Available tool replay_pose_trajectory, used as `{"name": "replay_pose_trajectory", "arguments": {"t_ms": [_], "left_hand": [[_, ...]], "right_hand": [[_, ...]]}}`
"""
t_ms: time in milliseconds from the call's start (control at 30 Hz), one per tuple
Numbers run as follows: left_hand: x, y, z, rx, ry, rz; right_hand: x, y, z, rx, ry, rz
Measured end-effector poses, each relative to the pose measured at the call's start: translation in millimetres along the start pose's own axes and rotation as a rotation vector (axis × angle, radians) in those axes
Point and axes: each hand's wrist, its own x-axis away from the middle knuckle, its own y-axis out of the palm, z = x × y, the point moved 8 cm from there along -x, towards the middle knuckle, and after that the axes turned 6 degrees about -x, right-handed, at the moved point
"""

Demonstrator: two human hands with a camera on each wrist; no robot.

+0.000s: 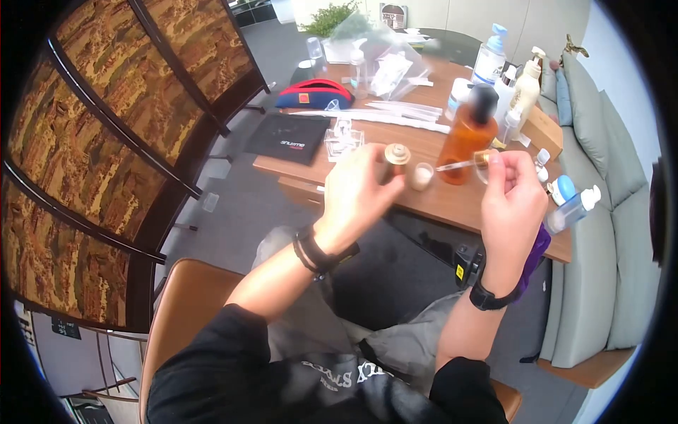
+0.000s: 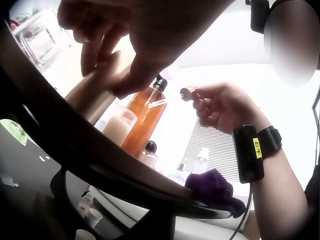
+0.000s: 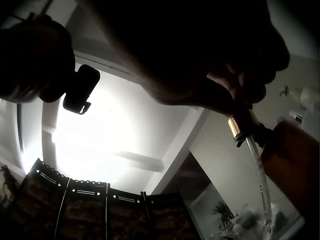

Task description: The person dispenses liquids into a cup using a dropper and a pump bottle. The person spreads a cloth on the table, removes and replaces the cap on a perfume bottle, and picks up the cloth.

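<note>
My left hand (image 1: pixel 359 187) grips a small bottle (image 1: pixel 397 155) at the table's front edge, its neck facing up. In the left wrist view the fingers wrap round the pale body of that bottle (image 2: pixel 95 95). My right hand (image 1: pixel 515 192) pinches a dropper (image 1: pixel 482 157) by its gold-collared top. The glass pipette (image 3: pixel 259 172) hangs below the collar in the right wrist view. Its tip points left in the head view, toward a small clear cup (image 1: pixel 421 178) with whitish contents. An amber bottle (image 1: pixel 467 138) with a black cap stands behind the dropper.
Several pump bottles (image 1: pixel 526 88) crowd the table's right side beside a cardboard box (image 1: pixel 544 133). A black pouch (image 1: pixel 289 138), a red and blue case (image 1: pixel 314 95) and a clear plastic bag (image 1: pixel 395 67) lie farther left and back. Purple cloth (image 1: pixel 534 258) hangs near the right wrist.
</note>
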Motion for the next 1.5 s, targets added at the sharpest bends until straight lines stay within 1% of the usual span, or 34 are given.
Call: {"name": "replay_pose_trajectory", "arguments": {"t_ms": [267, 333, 367, 467, 533, 600, 667, 733, 800, 867, 900, 933, 1000, 1067, 1133, 1167, 1200, 1300, 1367, 1400, 1467, 1500], "left_hand": [[-17, 10, -3, -0.011, -0.042, -0.003], [-21, 15, -2, -0.089, -0.059, -0.037], [-23, 16, -3, -0.084, -0.062, -0.037], [-28, 25, -2, -0.075, -0.034, -0.021], [-30, 25, 0, -0.116, 0.008, 0.02], [-30, 29, 0, -0.16, 0.03, 0.041], [-31, 31, -3, -0.149, 0.0, 0.009], [-31, 31, -4, -0.158, -0.003, -0.003], [-28, 28, -5, -0.17, 0.001, -0.017], [-14, 12, 3, -0.204, 0.064, 0.08], [-9, 4, 7, -0.227, 0.043, 0.05], [-3, -7, 13, -0.231, 0.127, 0.093], [4, -18, 14, -0.193, 0.149, 0.081], [15, -20, 21, -0.116, 0.134, -0.013], [35, -6, 42, -0.062, 0.124, -0.247], [48, 7, 51, 0.017, 0.247, -0.306], [57, 15, 69, 0.071, 0.318, -0.418], [71, 33, 99, 0.124, 0.612, -0.48], [69, 43, 105, 0.157, 0.635, -0.485], [70, 49, 109, 0.181, 0.653, -0.491], [68, 60, 111, 0.249, 0.607, -0.499], [69, 65, 116, 0.247, 0.648, -0.534]], "right_hand": [[0, 7, -1, 0.018, -0.027, -0.011], [1, 8, 0, 0.032, -0.021, -0.011], [0, 9, -1, 0.03, -0.027, -0.011], [1, 8, -1, 0.038, -0.045, 0.002], [0, 7, -2, 0.049, -0.057, 0.015], [-1, 11, -2, 0.028, -0.051, -0.025], [-2, 14, 2, 0.054, -0.086, -0.022], [-1, 18, 1, 0.062, -0.067, -0.032], [0, 21, 2, 0.064, -0.075, -0.034], [1, 21, 2, 0.072, -0.075, -0.043], [2, 20, 1, 0.068, -0.097, -0.036], [2, 19, 1, 0.066, -0.114, -0.026], [2, 16, -4, 0.058, -0.148, -0.029], [3, 11, -9, 0.105, -0.193, -0.012], [4, 5, -7, 0.084, -0.184, 0.083], [5, 2, -10, 0.038, -0.272, 0.124], [4, -1, -13, 0.026, -0.27, 0.134], [6, -12, -22, 0.009, -0.28, 0.17], [9, -22, -28, -0.029, -0.304, 0.214], [9, -25, -29, -0.021, -0.299, 0.207], [14, -38, -34, -0.004, -0.319, 0.257], [13, -45, -33, 0.041, -0.276, 0.273]]}}
